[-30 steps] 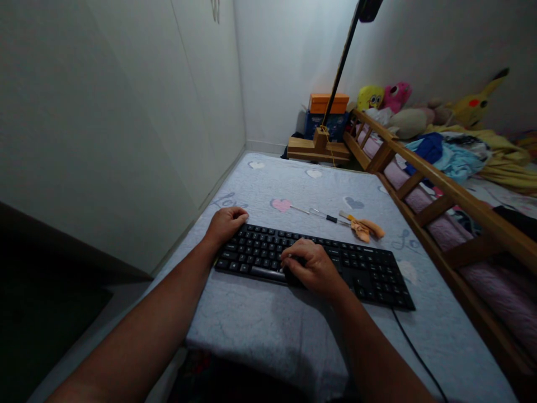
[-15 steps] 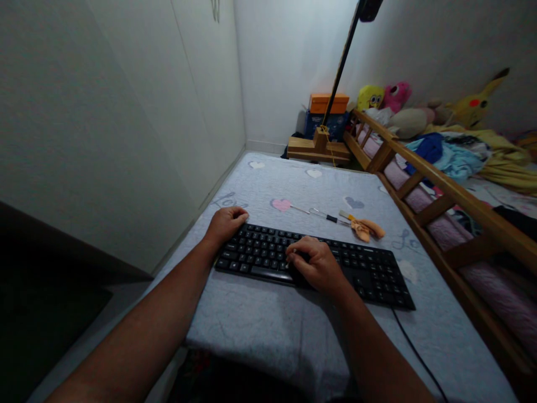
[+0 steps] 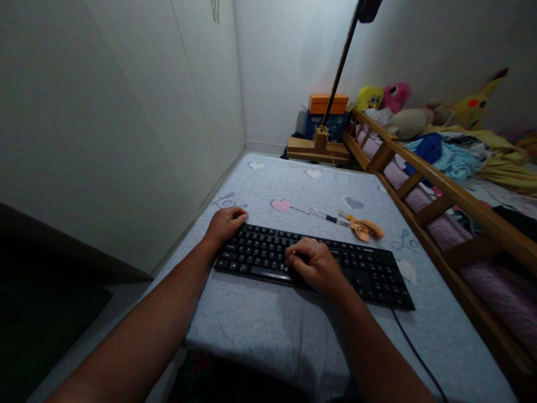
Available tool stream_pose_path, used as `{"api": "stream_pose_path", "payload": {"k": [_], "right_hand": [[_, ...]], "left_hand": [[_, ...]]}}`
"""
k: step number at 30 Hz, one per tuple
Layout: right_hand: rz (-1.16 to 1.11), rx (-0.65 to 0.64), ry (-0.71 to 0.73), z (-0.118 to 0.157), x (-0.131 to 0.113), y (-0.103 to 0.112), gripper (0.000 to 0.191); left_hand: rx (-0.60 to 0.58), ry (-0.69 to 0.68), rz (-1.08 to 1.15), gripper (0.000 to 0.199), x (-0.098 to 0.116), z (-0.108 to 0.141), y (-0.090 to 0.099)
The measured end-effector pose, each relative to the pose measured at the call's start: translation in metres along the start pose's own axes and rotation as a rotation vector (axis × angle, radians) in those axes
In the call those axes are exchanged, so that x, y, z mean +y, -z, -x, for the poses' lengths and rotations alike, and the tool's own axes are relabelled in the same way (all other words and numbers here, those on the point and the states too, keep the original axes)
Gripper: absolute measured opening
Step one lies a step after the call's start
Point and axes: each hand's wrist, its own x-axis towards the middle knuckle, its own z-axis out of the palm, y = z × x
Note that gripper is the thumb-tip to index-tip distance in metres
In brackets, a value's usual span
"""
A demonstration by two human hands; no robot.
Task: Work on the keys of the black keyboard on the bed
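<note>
right hand (image 3: pixel 316 266) has shifted slightly rightward over the black keyboard (image 3: pixel 264 250).

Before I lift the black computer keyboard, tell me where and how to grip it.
Probably by its two short ends, one hand coming from each side: the black computer keyboard lies flat, long and thin. The left hand is at the left end; the right hand, over the keys, would suit the right end, minding the cable.

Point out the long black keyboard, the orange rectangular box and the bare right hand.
Long black keyboard (image 3: pixel 268 253): head view, on the letter keys.
Orange rectangular box (image 3: pixel 328 104): head view, on its front side.
Bare right hand (image 3: pixel 319 265): head view, on its back.
</note>
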Motion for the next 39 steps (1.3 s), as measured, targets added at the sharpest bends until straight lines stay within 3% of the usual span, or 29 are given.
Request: {"api": "stream_pose_path", "payload": {"k": [6,19,39], "right_hand": [[0.004,-0.020,0.016,0.000,0.000,-0.001,0.016],[0.029,0.087,-0.023,0.000,0.007,-0.004,0.016],[-0.007,0.086,0.019,-0.002,0.003,-0.014,0.016]], "left_hand": [[0.007,0.006,-0.006,0.027,0.003,0.001,0.001],[-0.005,-0.011,-0.007,0.028,-0.003,0.000,0.000],[0.007,0.006,-0.005,0.030,0.001,0.001,0.000]]}}
